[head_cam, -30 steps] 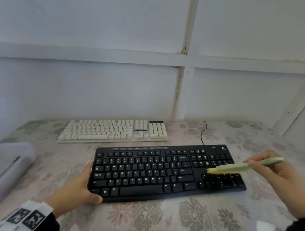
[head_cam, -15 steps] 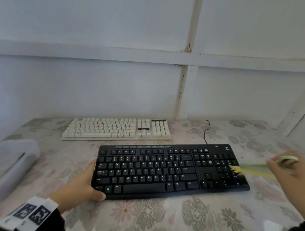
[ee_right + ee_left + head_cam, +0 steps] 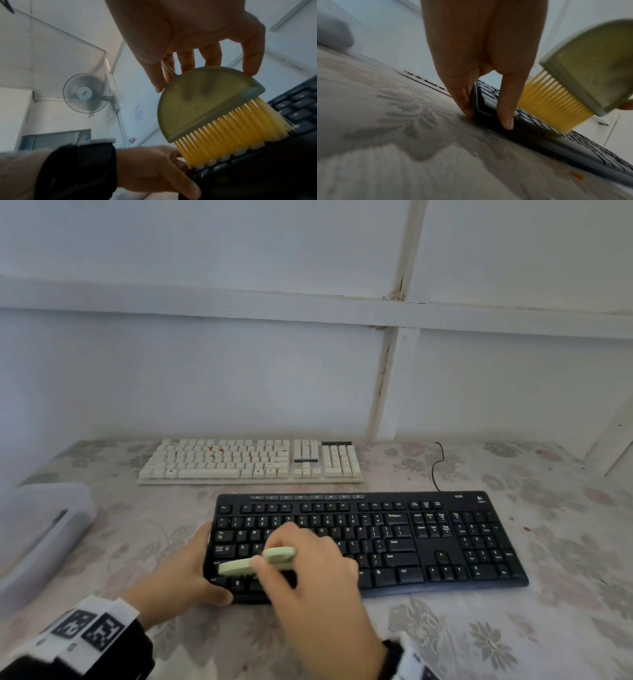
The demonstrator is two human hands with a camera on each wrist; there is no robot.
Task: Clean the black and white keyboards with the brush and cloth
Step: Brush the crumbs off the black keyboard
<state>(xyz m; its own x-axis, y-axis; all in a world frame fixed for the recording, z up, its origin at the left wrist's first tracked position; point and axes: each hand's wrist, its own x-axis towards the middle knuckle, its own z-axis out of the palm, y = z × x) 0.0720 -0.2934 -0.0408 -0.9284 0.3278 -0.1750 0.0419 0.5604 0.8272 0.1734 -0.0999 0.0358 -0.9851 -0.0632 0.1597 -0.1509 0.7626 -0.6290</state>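
The black keyboard (image 3: pixel 411 539) lies across the near middle of the table. My left hand (image 3: pixel 178 573) grips its left end, thumb on the front corner and fingers (image 3: pixel 462 100) against the side edge. My right hand (image 3: pixel 308 570) pinches a pale green brush (image 3: pixel 260 561) with yellow bristles (image 3: pixel 231 135). The bristles press on the keys at the keyboard's left end (image 3: pixel 257 155), close to my left thumb (image 3: pixel 506 108). The white keyboard (image 3: pixel 250 462) lies behind, by the wall, with orange specks among its keys. No cloth is in view.
A translucent plastic box (image 3: pixel 37 529) stands at the table's left edge. The black keyboard's cable (image 3: pixel 436 463) curls toward the wall. A few orange crumbs (image 3: pixel 576 175) lie on the floral tablecloth (image 3: pixel 513 628) by the keyboard's front edge. A wall fan (image 3: pixel 85 93) hangs overhead.
My right hand has carried the brush from the keyboard's right end, over the number pad, across to its left end. My left hand keeps its hold on the left edge.
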